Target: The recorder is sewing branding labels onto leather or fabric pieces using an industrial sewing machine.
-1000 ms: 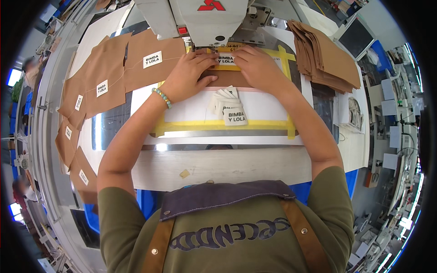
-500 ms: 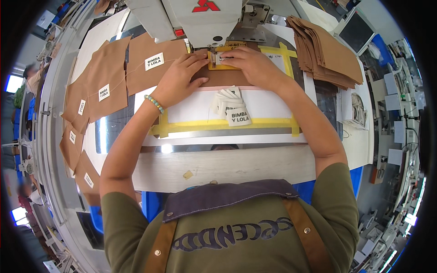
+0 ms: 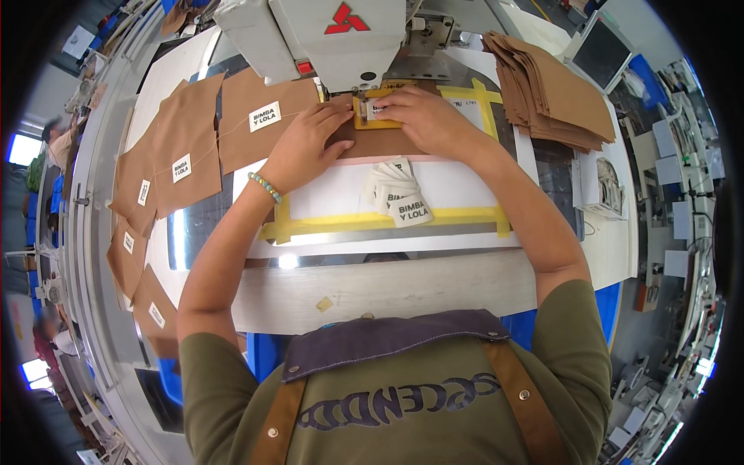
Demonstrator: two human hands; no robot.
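My left hand [image 3: 314,143] rests palm down on a brown fabric piece [image 3: 381,143] beneath the sewing machine head [image 3: 349,46]. Its fingers are stretched out, the tips close to the left edge of a yellow frame [image 3: 359,116]. At that frame, my right hand [image 3: 434,124] reaches in from the right, fingers extended and pressing on a small white printed label [image 3: 375,107] inside it. The hand partly covers the label, and its thumb is mostly hidden. Just in front lies a loose fanned pile of matching white labels [image 3: 394,188] on a white sheet.
Brown pieces [image 3: 186,132] with labels, joined by thread, trail down the left side. A stack of brown pieces [image 3: 546,93] lies at the back right, near a monitor [image 3: 601,48]. Yellow tape [image 3: 457,217] edges the white sheet. A white box [image 3: 601,186] stands at right.
The whole view has shifted slightly. My right fingers have moved a little on the label, while my left hand stays flat on the brown piece.
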